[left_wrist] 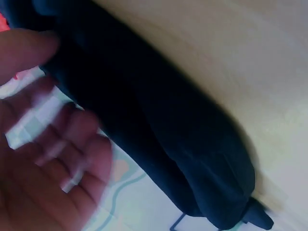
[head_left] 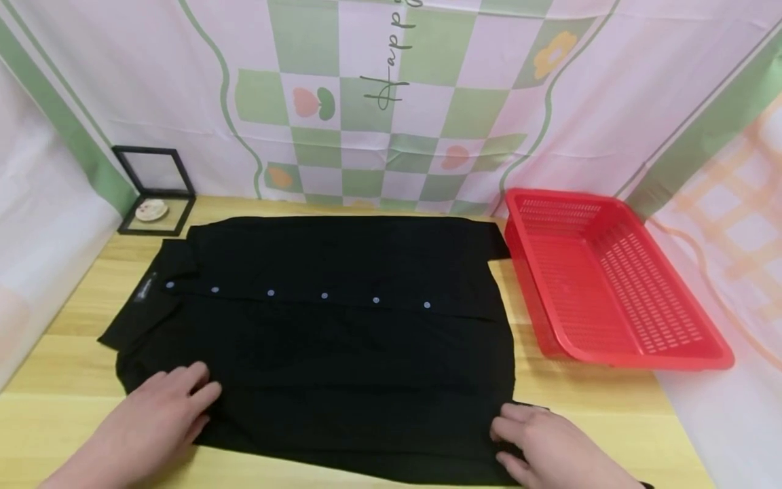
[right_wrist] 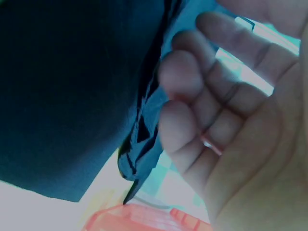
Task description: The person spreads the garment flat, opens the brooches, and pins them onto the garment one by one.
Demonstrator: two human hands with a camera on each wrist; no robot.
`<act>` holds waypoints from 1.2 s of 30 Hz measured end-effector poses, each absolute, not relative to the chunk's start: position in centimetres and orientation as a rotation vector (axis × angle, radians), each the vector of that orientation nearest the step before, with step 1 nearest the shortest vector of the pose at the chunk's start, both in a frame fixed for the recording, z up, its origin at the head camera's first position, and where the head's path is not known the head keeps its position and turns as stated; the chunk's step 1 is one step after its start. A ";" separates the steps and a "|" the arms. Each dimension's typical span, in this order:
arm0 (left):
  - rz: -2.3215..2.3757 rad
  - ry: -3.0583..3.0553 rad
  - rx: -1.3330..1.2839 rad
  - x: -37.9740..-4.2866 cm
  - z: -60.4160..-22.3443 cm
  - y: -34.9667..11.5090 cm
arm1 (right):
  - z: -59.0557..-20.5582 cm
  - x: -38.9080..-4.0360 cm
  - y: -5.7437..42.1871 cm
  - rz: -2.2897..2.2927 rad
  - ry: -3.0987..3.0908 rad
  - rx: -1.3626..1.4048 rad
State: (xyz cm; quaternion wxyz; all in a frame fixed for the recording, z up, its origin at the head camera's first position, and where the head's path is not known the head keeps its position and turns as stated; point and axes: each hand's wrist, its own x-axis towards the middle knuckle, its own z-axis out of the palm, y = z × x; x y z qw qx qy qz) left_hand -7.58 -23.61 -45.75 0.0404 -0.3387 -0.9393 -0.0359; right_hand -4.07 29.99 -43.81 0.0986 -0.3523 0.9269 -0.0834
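Observation:
A black button-up shirt [head_left: 342,353] lies flat and front up, its collar [head_left: 146,299] to the left and a row of pale buttons along its middle. Over its near left part is my left hand [head_left: 161,414], fingers bent loosely. In the left wrist view, the thumb [left_wrist: 29,50] meets the dark cloth [left_wrist: 144,106] while the fingers stand apart from it. My right hand [head_left: 544,441] is at the near right corner of the shirt. The right wrist view has its relaxed fingers [right_wrist: 180,77] beside the layered cloth edge [right_wrist: 144,130], with nothing visibly pinched.
A red plastic basket [head_left: 544,319] stands on the right, close to the shirt's far right corner. At the back left, a black hinged frame [head_left: 153,190] stands open with a small round pale object [head_left: 151,210] on it. A patterned curtain [head_left: 366,102] hangs behind the wooden table [head_left: 55,414].

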 end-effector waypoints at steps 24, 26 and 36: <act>0.022 -2.911 -0.619 -9.5 -46.8 -27.6 | -43.9 -4.2 29.7 -0.254 2.640 -0.834; -0.004 -2.897 -0.607 -9.6 -47.0 -27.8 | -43.9 -4.2 29.7 -0.260 2.651 -0.855; -0.028 -2.942 -0.556 -10.3 -47.4 -29.3 | -44.0 -4.2 29.7 -0.269 2.671 -0.893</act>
